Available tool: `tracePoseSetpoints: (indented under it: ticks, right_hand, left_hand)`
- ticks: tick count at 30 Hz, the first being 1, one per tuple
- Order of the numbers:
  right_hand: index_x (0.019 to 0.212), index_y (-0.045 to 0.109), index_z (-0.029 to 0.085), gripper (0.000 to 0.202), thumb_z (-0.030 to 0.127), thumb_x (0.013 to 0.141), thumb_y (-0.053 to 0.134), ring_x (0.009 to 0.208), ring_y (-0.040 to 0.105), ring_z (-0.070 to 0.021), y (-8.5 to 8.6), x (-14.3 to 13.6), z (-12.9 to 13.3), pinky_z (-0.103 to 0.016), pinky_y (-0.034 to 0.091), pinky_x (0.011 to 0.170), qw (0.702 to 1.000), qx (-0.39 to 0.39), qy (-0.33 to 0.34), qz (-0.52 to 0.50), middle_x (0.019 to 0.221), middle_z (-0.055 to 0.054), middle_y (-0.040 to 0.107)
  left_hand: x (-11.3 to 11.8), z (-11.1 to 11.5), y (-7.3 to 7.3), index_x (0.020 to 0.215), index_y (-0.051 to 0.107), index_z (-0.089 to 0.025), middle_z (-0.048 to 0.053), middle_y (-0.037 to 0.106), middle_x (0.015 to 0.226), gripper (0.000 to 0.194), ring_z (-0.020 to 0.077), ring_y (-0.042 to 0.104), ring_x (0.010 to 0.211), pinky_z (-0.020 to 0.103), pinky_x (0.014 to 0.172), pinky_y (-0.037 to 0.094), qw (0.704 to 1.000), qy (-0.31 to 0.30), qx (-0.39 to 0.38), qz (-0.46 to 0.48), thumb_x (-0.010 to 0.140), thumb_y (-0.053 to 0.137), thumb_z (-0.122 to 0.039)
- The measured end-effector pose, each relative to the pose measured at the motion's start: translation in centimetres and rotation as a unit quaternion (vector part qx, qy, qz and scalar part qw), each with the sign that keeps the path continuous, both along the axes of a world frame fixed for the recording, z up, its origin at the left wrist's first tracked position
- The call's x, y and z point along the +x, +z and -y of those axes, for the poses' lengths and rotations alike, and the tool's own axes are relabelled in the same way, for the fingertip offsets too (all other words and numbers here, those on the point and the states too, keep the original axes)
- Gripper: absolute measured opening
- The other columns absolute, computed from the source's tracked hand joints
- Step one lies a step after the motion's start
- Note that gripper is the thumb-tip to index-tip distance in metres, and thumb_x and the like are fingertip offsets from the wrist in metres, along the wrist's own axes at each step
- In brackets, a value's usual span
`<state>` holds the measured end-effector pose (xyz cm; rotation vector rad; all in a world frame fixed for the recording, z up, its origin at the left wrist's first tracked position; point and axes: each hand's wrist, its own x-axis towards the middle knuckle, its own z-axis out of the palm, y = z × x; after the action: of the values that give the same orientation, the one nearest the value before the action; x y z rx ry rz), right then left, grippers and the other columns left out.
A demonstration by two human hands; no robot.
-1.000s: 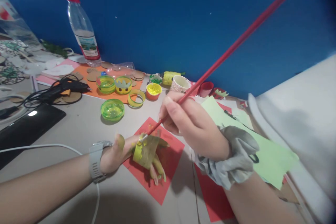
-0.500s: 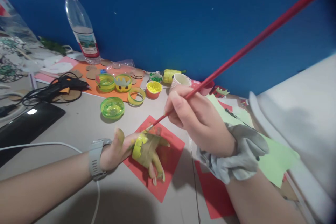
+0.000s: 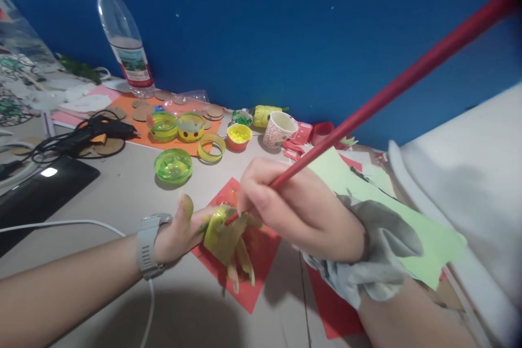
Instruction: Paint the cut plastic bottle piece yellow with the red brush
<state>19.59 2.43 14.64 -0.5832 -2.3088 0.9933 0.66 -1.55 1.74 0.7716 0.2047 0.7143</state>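
Note:
My left hand (image 3: 185, 231), palm up with paint-stained fingers, holds a small cardboard ring (image 3: 222, 239) that sits around its fingers. Wet yellow paint coats the ring's left side, and the rest looks dull olive. Closed around a long red paintbrush (image 3: 350, 122), my right hand (image 3: 285, 201) is just right of the ring. The brush's lower end touches or hovers over the ring's painted face; its bristles are hard to make out. Beneath the left fingers lies a red paper sheet (image 3: 253, 293). An orange cup of yellow paint (image 3: 238, 137) stands behind both hands.
Behind are a green-yellow bowl (image 3: 173, 167), a yellow ring (image 3: 211, 148), a paper cup (image 3: 279, 129) and a water bottle (image 3: 126, 49). A glue gun (image 3: 98, 128) with its cable and a black device (image 3: 53, 190) lie left. Green paper (image 3: 424, 234) lies right, before a blue wall (image 3: 244, 22).
My right hand has moved down and left with the brush, whose tip has shifted lower on the ring. Yellow paint covers the ring's left side more evenly. The paper cup is uncovered.

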Motion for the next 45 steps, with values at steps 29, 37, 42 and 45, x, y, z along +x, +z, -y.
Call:
tracePoseSetpoints:
  ticks: [29,37,42,45]
  right_hand:
    - [0.078,0.049,0.021,0.032,0.029,0.106,0.038,0.066,0.051,-0.0094,-0.7,0.3,-1.0,-0.024,0.041,0.058,0.994,-0.071,-0.03,-0.075,0.07,0.003,0.046]
    - [0.079,0.051,0.02,0.033,0.032,0.107,0.038,0.058,0.047,-0.008,-0.8,0.5,-1.5,-0.024,0.041,0.056,0.993,-0.071,-0.034,-0.089,0.066,0.004,0.044]
    - [0.078,0.05,0.02,0.032,0.032,0.106,0.04,0.062,0.048,-0.0086,-1.2,0.3,-1.6,-0.022,0.038,0.051,0.995,-0.065,-0.025,-0.068,0.069,0.003,0.044]
    - [0.078,0.051,0.02,0.033,0.033,0.106,0.041,0.053,0.042,-0.0071,-1.3,0.3,-1.6,-0.022,0.035,0.047,0.988,-0.101,-0.045,-0.11,0.063,0.005,0.039]
  left_hand:
    - [-0.2,0.5,0.3,0.144,0.047,-0.008,0.024,0.074,0.101,0.117,0.0386,0.074,0.088,0.048,0.075,0.06,0.979,-0.036,0.177,-0.095,0.068,0.032,-0.097]
    - [-0.2,0.4,-0.2,0.143,0.046,-0.006,0.026,0.073,0.103,0.119,0.04,0.074,0.091,0.05,0.074,0.061,0.977,-0.036,0.184,-0.097,0.067,0.032,-0.097]
    - [-0.1,0.5,-0.2,0.143,0.046,-0.006,0.027,0.073,0.105,0.121,0.0366,0.075,0.084,0.047,0.072,0.061,0.978,-0.031,0.179,-0.104,0.066,0.031,-0.098]
    - [-0.2,0.4,-0.2,0.141,0.048,-0.005,0.028,0.073,0.104,0.121,0.0358,0.075,0.081,0.047,0.073,0.06,0.978,-0.035,0.173,-0.112,0.065,0.033,-0.098]
